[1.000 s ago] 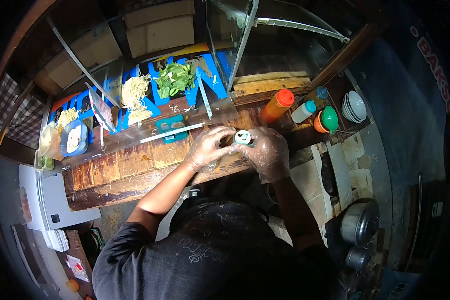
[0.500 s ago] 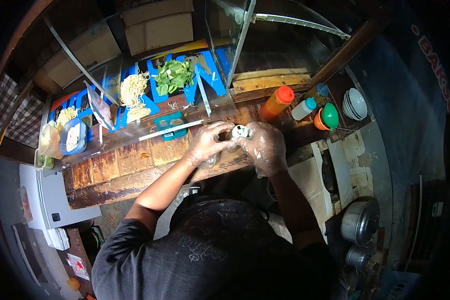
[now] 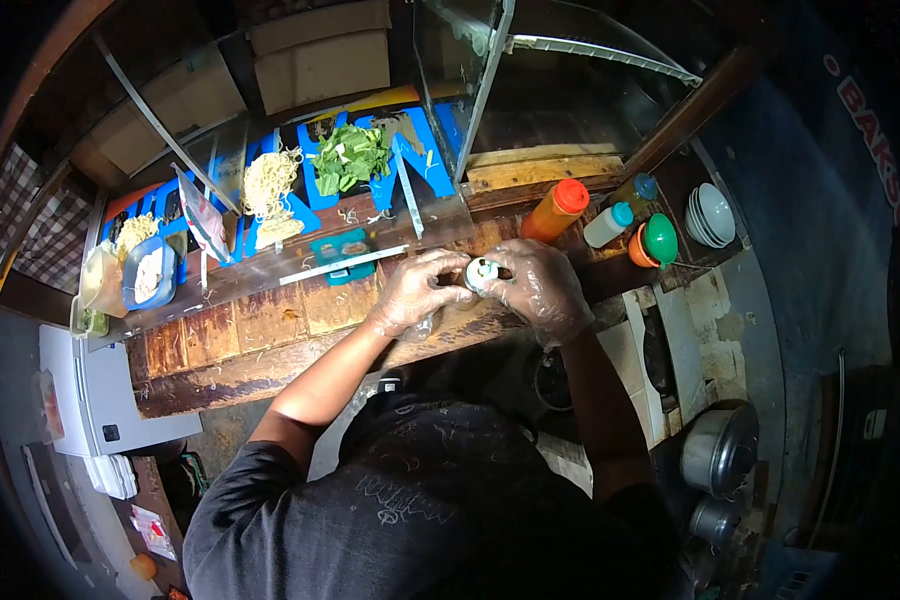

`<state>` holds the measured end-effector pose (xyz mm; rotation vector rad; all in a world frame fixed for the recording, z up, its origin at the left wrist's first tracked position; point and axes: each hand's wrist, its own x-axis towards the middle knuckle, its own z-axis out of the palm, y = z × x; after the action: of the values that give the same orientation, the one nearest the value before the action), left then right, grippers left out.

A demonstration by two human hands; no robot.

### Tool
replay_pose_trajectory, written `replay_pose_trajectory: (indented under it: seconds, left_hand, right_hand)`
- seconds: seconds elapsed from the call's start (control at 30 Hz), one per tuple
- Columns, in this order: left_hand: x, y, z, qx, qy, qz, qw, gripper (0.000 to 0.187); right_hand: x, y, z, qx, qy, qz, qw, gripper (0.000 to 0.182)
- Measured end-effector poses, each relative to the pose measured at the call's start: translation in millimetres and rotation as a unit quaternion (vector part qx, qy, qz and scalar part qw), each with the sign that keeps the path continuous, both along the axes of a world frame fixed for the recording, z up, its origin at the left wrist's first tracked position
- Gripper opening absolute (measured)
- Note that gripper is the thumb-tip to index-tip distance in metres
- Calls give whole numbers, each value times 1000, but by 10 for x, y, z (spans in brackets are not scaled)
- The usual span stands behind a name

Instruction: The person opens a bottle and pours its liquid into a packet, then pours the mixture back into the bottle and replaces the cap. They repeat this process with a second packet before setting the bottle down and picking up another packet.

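Observation:
A small round whitish piece with bits of green and dark filling (image 3: 481, 272) is held between both hands above the front of the wooden counter (image 3: 270, 318). My left hand (image 3: 420, 290), in a clear plastic glove, has its fingers and thumb closed on the piece's left side. From the right, my right hand (image 3: 538, 290), gloved the same way, pinches it with thumb and fingers. Just left of my left hand lies a teal container (image 3: 341, 256) behind a pale metal strip (image 3: 343, 264).
Noodles (image 3: 269, 187) and chopped greens (image 3: 350, 160) lie on the blue-lettered shelf. An orange bottle (image 3: 557, 210), a white bottle (image 3: 608, 224), a green cup (image 3: 660, 238) and stacked bowls (image 3: 710, 214) stand at the right. A blue tub (image 3: 149, 273) sits at the left.
My right hand has shifted slightly right and towards me, its fingers still at the piece. The piece has moved a little and shows its top more. My left hand has barely moved.

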<state>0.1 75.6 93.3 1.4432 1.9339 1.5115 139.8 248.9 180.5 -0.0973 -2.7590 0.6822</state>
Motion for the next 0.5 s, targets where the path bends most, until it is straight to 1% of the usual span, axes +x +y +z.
replay_pose_trajectory:
  seconds: [0.1,0.13,0.17,0.2,0.23,0.27,0.3,0.43,0.5]
  left_hand:
    - [19,-12,-73,17,-29,9,999,50]
    - [26,-10,-90,19,3,26,999,50]
    - [30,-4,-104,20,35,43,998,49]
    - [32,9,-112,20,35,42,998,49]
    - [38,26,-121,29,10,39,999,49]
    - [46,33,-130,37,-16,36,999,49]
    - [56,34,-116,37,-16,36,999,49]
    - [99,22,-79,29,-27,38,999,53]
    - [98,6,-68,22,-31,39,998,55]
  right_hand:
    - [-10,-39,-59,-10,7,-19,1000,37]
    - [-9,-69,-67,-11,7,-18,1000,37]
    - [-8,-107,-71,-7,-12,-58,998,38]
    - [-6,-144,-77,-3,-30,-99,995,38]
    - [-2,-182,-90,-3,-30,-100,995,38]
    - [6,-224,-107,-15,-40,-133,990,38]
    - [15,-257,-118,-26,-50,-166,985,38]
    - [58,-314,-72,-13,-60,-195,979,43]
    - [97,-263,-24,-27,0,-151,988,49]
